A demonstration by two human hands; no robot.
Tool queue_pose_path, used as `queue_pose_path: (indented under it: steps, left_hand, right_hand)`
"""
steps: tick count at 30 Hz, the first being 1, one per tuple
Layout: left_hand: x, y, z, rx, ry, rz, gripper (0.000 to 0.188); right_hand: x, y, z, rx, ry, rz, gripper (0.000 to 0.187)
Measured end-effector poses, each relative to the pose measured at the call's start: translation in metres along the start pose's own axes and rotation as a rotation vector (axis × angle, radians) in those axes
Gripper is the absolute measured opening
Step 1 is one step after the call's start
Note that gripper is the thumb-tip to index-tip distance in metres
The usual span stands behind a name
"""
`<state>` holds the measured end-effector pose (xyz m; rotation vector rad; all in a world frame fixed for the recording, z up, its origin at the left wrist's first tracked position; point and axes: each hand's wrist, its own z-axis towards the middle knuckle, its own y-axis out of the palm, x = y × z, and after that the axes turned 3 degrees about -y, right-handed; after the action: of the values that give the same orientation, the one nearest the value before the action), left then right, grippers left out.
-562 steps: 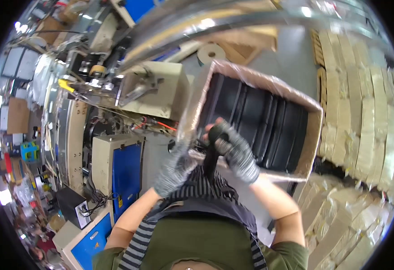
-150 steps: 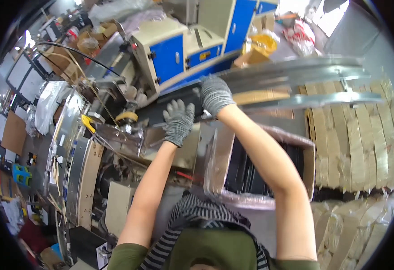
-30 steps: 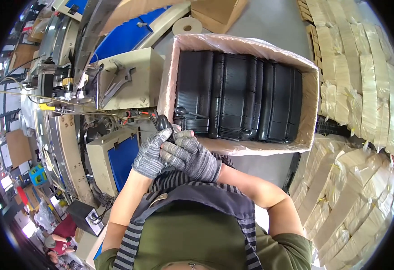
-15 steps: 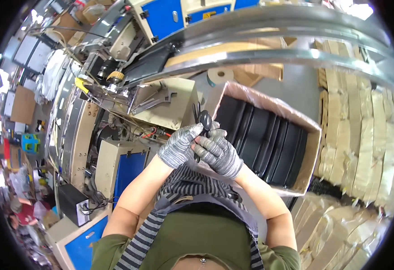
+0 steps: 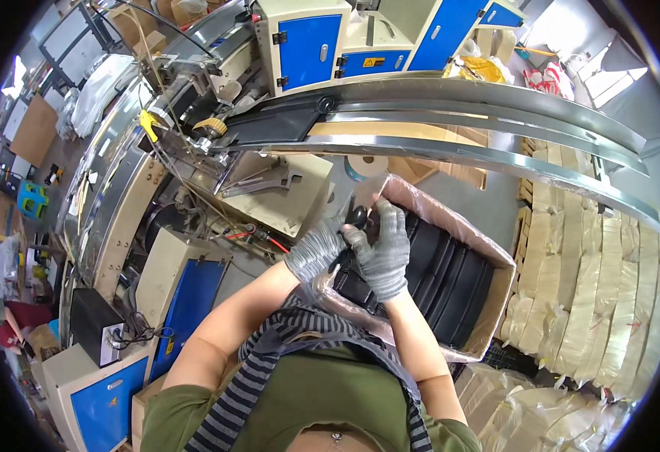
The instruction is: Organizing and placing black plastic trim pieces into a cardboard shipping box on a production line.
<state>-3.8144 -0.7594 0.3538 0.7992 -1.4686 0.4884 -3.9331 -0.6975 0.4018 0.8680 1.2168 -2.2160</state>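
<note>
Over the near corner of the cardboard box (image 5: pixel 496 294), both gloved hands meet on a small black part (image 5: pixel 358 218). Left hand (image 5: pixel 315 251) closed on its lower side, right hand (image 5: pixel 385 245) wrapped over the top, fingers curled tight. Box is lined with plastic and packed with black parts (image 5: pixel 443 279). Curved metal rails (image 5: pixel 450 113) run above; beige machine (image 5: pixel 285 192) sits just left.

A small black plastic part (image 5: pixel 357 218) is gripped upright between both gloved hands, just above the lined cardboard box (image 5: pixel 496 301).
</note>
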Motion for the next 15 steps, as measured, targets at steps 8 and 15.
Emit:
queue_pose_path:
  steps: [8, 15]
  left_hand:
    - [-0.016, -0.005, 0.004, -0.084, -0.105, 0.03, 0.024]
    - [-0.014, -0.007, 0.0, 0.043, -0.268, -0.754, 0.022]
  right_hand:
    - [0.017, 0.014, 0.004, -0.049, 0.24, 0.448, 0.033]
    - [0.06, 0.009, 0.003, 0.038, 0.332, 0.455, 0.027]
